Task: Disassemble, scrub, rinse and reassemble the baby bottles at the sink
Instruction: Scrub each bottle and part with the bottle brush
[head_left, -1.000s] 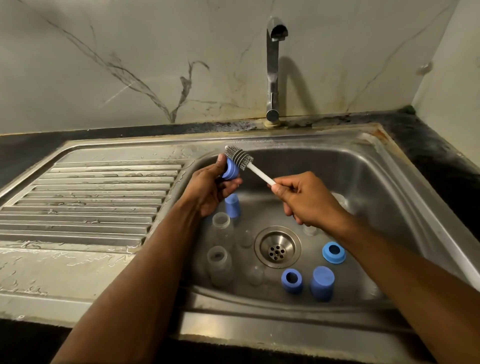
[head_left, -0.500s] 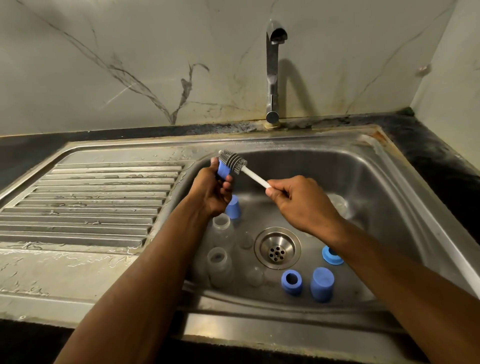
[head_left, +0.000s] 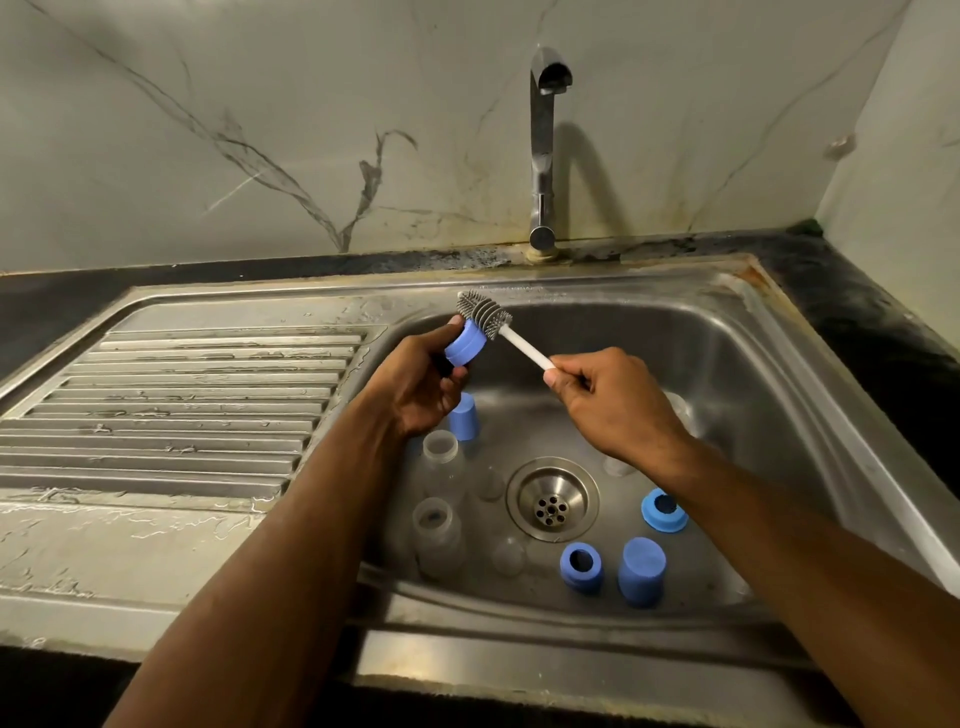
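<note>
Item, left hand (head_left: 415, 384): fingers curled round a blue bottle ring (head_left: 466, 349), held above the left edge of the sink (head_left: 779, 364)

Item, right hand (head_left: 618, 410): pinching the white handle of a bottle brush (head_left: 485, 314), whose grey bristle head lies against the ring's outer wall

Item, basin floor: two clear bottles (head_left: 439, 457) left of the drain (head_left: 552, 500), a blue cap (head_left: 462, 415) behind them, two more blue rings (head_left: 582, 566) and another cap (head_left: 641, 570) in front and to the right; every bottle lies disassembled, none reassembled

Item, tap (head_left: 543, 156): no water seen running

Risks, as judged:
- a wet ring may slip from the curled fingers under a hard brush stroke and drop among the parts below
- bristles working only the outside would leave the threads unscrubbed
- a flicking brush could spray the drainboard (head_left: 182, 395)
- small clear pieces near the drain are easily overlooked
</note>
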